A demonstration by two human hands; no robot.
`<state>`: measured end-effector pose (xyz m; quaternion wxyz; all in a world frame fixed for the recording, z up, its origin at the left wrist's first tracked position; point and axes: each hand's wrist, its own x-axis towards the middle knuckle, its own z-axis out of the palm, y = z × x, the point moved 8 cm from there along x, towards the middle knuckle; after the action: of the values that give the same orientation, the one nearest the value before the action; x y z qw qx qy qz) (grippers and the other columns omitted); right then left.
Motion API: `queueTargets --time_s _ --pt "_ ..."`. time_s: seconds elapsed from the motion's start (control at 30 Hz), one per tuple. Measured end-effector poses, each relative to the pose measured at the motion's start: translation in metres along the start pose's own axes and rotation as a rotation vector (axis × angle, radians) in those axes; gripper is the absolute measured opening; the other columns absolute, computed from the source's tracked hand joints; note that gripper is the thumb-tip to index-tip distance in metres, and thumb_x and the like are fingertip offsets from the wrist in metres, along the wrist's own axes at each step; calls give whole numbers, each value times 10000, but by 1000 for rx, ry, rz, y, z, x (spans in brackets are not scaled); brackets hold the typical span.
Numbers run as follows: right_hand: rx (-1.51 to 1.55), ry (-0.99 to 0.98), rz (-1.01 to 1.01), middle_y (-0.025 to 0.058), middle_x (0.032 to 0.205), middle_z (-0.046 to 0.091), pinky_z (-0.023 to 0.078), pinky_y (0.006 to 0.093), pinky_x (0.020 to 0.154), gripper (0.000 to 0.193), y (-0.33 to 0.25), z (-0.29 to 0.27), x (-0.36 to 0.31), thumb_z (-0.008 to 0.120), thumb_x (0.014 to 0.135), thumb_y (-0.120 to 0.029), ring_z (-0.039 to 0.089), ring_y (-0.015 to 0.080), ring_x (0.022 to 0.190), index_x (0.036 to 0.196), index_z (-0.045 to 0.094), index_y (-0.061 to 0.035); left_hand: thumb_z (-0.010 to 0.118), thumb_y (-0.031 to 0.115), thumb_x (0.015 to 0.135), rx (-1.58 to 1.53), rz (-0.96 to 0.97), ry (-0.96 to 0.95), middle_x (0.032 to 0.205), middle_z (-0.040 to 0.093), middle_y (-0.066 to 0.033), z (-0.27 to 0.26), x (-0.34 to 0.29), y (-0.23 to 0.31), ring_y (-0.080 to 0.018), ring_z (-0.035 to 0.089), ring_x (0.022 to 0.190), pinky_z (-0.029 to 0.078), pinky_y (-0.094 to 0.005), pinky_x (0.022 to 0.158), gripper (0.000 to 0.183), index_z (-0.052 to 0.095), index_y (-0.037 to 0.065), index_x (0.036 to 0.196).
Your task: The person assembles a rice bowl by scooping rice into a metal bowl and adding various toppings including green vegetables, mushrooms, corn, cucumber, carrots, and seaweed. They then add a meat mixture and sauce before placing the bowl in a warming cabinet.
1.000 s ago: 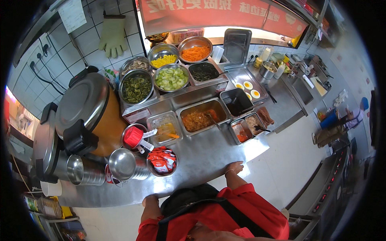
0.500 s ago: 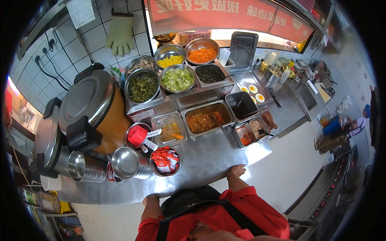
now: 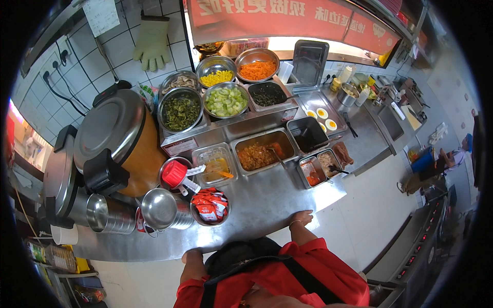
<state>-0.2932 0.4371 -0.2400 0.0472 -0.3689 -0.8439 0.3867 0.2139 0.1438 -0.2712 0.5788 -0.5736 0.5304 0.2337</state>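
My right hand (image 3: 302, 217) rests at the near right edge of the steel counter (image 3: 257, 205), its fingers lying along the edge with nothing seen in them. At the front edge to the left is my left hand (image 3: 191, 255), its fingers mostly hidden. Closest to it stands a bowl of red packets (image 3: 211, 206). Beyond my hands sit a pan of brown stew (image 3: 254, 156) with a ladle, a clear tub (image 3: 213, 167), and two small pans holding red sauce (image 3: 312, 173) and pale shredded food (image 3: 326, 163).
Bowls of greens (image 3: 179, 112), chopped celery (image 3: 225, 101), corn (image 3: 216, 78) and carrot shreds (image 3: 257, 70) stand on a raised shelf. Large cookers (image 3: 115, 138) and stacked steel bowls (image 3: 159, 209) fill the left. Halved eggs (image 3: 322, 114) lie on a tray. Another person (image 3: 454, 156) stands far right.
My hands keep their places on the counter edge. The view shifts very slightly. At the far right, the other person has shifted a little.
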Motion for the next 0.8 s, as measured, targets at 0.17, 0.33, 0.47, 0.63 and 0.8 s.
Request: queueTargets --time_s 0.17,0.33,0.47,0.63,0.8 --pt "-6 -4 -3 339 1003 569 435 515 862 546 -7 -2 -10 340 957 -366 562 474 941 1003 544 139 498 320 906 -83 -47 -82 1258 575 85 1 -30 -7 -94 536 1154 419 -256 927 345 584 258 1234" --pt "-18 -11 -7 337 1015 566 434 516 864 542 -11 -4 -14 339 957 -363 558 475 946 1007 545 135 567 222 823 -122 -31 -83 1226 588 43 13 13 -7 -146 544 1159 450 -323 922 357 603 212 1177" --pt "-3 -3 6 337 1017 566 434 515 863 539 -9 -4 -9 342 957 -363 556 476 950 1012 546 133 522 262 844 -131 -27 -72 1225 590 45 10 14 -3 -134 546 1150 441 -306 922 353 599 209 1184" --pt "7 -2 12 338 1022 562 431 517 862 545 -1 2 -3 341 958 -367 554 476 955 1014 545 136 411 400 917 -158 -19 -50 1227 596 59 5 -8 -6 -97 553 1121 407 -247 922 397 590 219 1221" --pt "2 -14 -14 342 1019 559 429 516 864 548 -3 8 -9 338 961 -369 552 476 952 1006 544 137 420 410 913 -186 -48 -83 1218 596 67 7 -20 -13 -77 549 1116 407 -240 917 382 600 226 1195"
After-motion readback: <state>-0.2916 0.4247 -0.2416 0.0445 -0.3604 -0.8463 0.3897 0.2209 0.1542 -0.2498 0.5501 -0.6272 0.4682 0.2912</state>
